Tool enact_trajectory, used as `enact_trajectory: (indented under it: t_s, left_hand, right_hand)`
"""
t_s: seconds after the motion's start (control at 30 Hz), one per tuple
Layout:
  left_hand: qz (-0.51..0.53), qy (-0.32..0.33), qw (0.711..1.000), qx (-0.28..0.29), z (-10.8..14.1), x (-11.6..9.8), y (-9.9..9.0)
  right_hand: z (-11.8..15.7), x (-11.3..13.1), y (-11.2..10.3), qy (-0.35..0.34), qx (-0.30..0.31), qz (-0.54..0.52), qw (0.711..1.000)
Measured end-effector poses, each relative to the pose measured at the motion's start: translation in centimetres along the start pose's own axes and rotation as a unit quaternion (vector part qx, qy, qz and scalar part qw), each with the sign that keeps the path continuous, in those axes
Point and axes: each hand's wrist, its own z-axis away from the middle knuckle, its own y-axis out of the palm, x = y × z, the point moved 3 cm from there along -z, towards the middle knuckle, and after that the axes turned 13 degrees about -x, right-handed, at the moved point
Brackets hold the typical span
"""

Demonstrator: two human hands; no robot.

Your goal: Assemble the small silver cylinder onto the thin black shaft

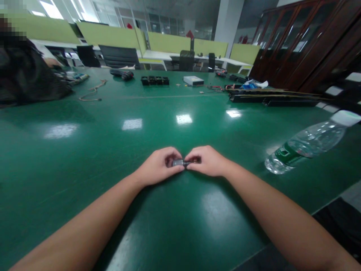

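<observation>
Head view: both hands meet over the green surface [180, 214], thumbs and fingers curled in and the fingertips of one close beside those of the other. The left hand [158, 166] pinches a small grey cylinder [177, 162] between its thumb and fingers. The right hand [211, 161] is likewise closed to a pinch, on a slim dark piece [186, 163] that lies end to end with the cylinder. Whether the two are joined or merely touching cannot be told, since the fingers cover much of both.

Right of the right forearm stands a clear plastic bottle [313, 145] with a green label and a white cap, slanting outward in the wide view. Farther across the surface, from left to right, lie a thin pale cable [93, 92], a dark object [122, 74] too small to identify, a row of black blocks [155, 80], a flat whitish box [193, 80] and long dark bars [254, 98], with a blue and white wrapper [254, 84] just behind the bars. At the left edge sits a person in dark clothing [28, 75]. Beyond are black chairs [118, 54], yellow-green partitions [109, 36] and, at right, a dark reddish wooden cabinet [284, 49].
</observation>
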Motion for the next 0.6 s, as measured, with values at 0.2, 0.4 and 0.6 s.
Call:
enact_trajectory:
  t_s: [0.2,0.4,0.6]
  left_hand:
    - [-0.013,-0.009,1.000,0.005,0.09,-0.08,0.07]
    - [-0.024,-0.017,1.000,0.011,0.10,-0.13,0.23]
    - [-0.039,0.002,0.999,0.009,0.05,-0.09,0.24]
  right_hand:
    - [-0.03,0.08,0.04,-0.023,0.006,0.017,1.000]
    - [0.06,0.12,0.01,-0.014,0.003,0.012,1.000]
    - [0.12,0.23,0.02,-0.014,0.006,0.016,1.000]
